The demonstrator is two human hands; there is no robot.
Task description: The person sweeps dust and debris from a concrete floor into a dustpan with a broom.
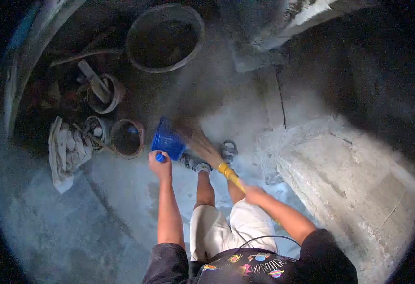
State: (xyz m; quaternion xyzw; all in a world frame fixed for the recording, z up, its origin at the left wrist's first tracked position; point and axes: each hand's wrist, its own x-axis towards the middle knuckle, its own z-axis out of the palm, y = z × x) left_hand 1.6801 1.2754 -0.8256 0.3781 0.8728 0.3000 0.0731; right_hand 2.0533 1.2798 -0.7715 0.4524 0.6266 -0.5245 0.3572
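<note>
Nearest my viewpoint, the right hand holds the broom, its fingers wrapped around the yellow handle, part of which runs on beneath the forearm. For good sweeping, I judge that the grip should be firm and the wrist loose, with short, low strokes drawn towards the pan; long ones would probably scatter what they gather.

Slightly farther out, the left hand has its fingers curled around the grip of the blue dustpan, the grip's end poking out above the fist. I would steady this hand and set the pan's lip flat on the floor; whether it touches there I cannot tell.

Relative to the fingers, the pan's body lies just beyond the left fist and slightly to its right. The bristles lie well beyond the right fist and to its left, blurred beside the pan; I cannot make out whether the two touch. The sandals stand close by, one near the pan and one right of the broom, so I favour a narrow stroke path.

Farther off, a bucket stands left of the pan, and a large tub lies beyond both tools.
</note>
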